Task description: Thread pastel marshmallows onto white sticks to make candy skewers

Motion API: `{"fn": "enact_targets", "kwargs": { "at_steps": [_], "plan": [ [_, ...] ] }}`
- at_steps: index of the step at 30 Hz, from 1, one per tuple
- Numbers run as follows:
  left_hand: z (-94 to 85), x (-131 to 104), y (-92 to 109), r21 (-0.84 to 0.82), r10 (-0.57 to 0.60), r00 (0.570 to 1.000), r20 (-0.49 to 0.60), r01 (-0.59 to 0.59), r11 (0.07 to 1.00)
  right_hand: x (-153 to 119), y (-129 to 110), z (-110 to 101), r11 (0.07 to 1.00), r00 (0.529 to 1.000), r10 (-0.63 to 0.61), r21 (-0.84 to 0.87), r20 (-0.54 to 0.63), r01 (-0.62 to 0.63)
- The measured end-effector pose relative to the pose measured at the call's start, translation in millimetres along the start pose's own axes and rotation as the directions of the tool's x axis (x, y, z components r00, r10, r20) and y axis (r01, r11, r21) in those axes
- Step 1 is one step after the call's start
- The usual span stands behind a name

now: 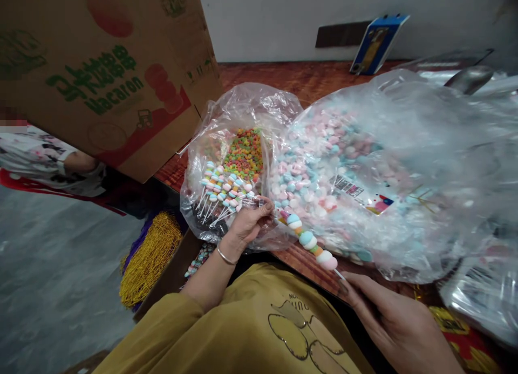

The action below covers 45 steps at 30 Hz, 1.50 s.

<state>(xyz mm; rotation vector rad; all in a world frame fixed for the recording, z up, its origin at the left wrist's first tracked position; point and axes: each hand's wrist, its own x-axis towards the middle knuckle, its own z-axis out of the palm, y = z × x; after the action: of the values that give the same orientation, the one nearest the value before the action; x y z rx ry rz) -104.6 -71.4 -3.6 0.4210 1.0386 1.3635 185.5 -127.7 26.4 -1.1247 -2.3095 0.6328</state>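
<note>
- A pale wall (263,23) backs a reddish wooden desk (238,74), on which lies a large clear bag (404,120) of pastel marshmallows.
- Left of the large clear bag, a smaller bag (259,99) holds bright ring candies (245,153), with loaded sticks (226,188) lying at their near side.
- The candy skewer (308,240), marshmallows with coloured rings between, slants just before the large clear bag's near left edge.
- The right hand (388,312), on the large clear bag's near side, pinches the bare stick end below the lowest marshmallow.
- The left hand (251,223), beside the large clear bag's near left corner, has thumb and finger together near the skewer's far end; whether they grip a piece, I cannot tell.
- Good handling likely means keeping that pinch firm, sliding pieces straight along the stick and not squashing the soft marshmallows.
</note>
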Motion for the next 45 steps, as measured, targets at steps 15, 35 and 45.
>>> {"fn": "enact_targets", "kwargs": {
  "at_steps": [15,35,45],
  "plan": [
    [16.2,-3.6,-3.0,-0.012,0.062,0.983,0.175,-0.06,0.998,10.2,-5.3,-2.8,0.965,0.988,0.15,0.212,0.028,-0.153],
    [76.6,0.2,-27.7,-0.461,-0.103,0.984,0.143,0.159,0.873,10.1,-21.9,72.5,0.001,0.771,0.516,0.901,0.372,-0.435],
    [83.7,-1.7,-36.9,-0.312,-0.131,0.989,0.073,0.147,0.939,9.5,-4.1,71.9,0.985,0.911,0.173,0.07,-0.373,-0.158]
  ]
}}
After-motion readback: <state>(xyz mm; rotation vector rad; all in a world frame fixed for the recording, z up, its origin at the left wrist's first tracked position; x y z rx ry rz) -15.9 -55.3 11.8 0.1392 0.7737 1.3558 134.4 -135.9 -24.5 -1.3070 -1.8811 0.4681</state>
